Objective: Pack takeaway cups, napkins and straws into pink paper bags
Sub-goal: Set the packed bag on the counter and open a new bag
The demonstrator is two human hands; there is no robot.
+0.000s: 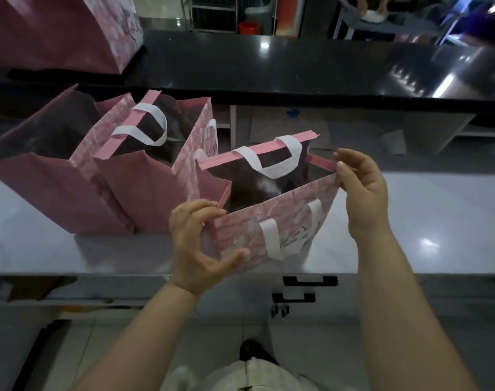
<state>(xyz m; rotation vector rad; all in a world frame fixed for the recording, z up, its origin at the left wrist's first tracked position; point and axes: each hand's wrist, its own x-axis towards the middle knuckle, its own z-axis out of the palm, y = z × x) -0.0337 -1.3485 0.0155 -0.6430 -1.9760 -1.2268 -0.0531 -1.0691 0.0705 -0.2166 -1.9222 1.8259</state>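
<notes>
A pink patterned paper bag point(249, 224) with white flat handles stands open at the front of the white counter point(410, 221). My left hand point(198, 244) holds its near left corner, fingers at the rim and thumb on the front face. My right hand point(362, 190) pinches the right end of the rim. The bag's inside is dark, with only a pale blur in it that I cannot identify. Two more open pink bags point(144, 176) point(43, 165) stand side by side to its left. No cups, napkins or straws show.
A black raised counter point(269, 69) runs across behind the bags. Another pink bag or box point(63, 32) sits on it at the far left. Drawer handles point(310, 280) lie below the counter's front edge. Tiled floor and my foot are beneath.
</notes>
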